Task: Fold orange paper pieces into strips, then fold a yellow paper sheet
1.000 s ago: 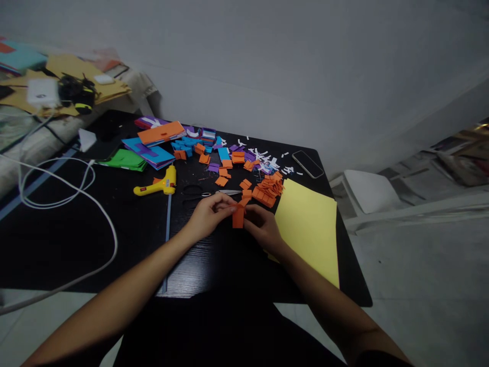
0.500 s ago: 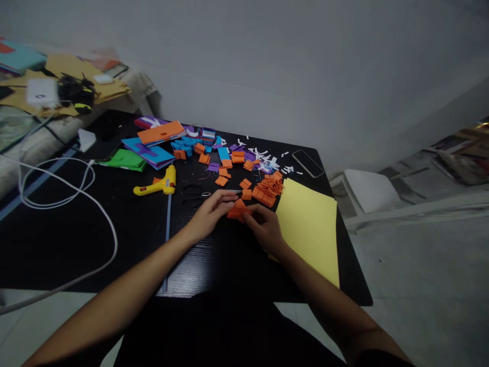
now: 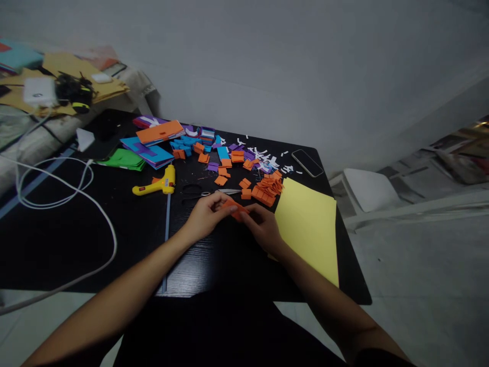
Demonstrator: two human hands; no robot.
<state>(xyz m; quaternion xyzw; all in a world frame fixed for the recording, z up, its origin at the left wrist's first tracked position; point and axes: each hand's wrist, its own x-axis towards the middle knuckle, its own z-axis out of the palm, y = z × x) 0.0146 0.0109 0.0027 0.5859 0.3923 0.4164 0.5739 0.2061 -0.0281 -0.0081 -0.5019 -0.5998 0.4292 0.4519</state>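
Between my two hands, low over the black table (image 3: 229, 275), is a small orange piece of paper (image 3: 237, 210). My left hand (image 3: 208, 216) pinches its left side, thumb on top. At its right end, the fingers of my right hand (image 3: 263, 224) are closed on it. Just beyond my left fingers lies a pair of scissors (image 3: 229, 191), its blades pointing right and its dark handles to the left. A heap of folded orange paper pieces (image 3: 267, 187) sits past my right hand.
A yellow glue gun (image 3: 156, 186) lies left of the scissors. Yellow paper sheets (image 3: 309, 229) are by my right forearm. Farther back are white paper scraps (image 3: 263, 158), a phone (image 3: 307, 163) and coloured paper packets (image 3: 160, 132). A white cable (image 3: 103, 204) loops across the left.
My left hand has closed its thumb and fingers onto the orange paper, which looks flatter and more stretched between the hands. More of the scissors' blades shows.
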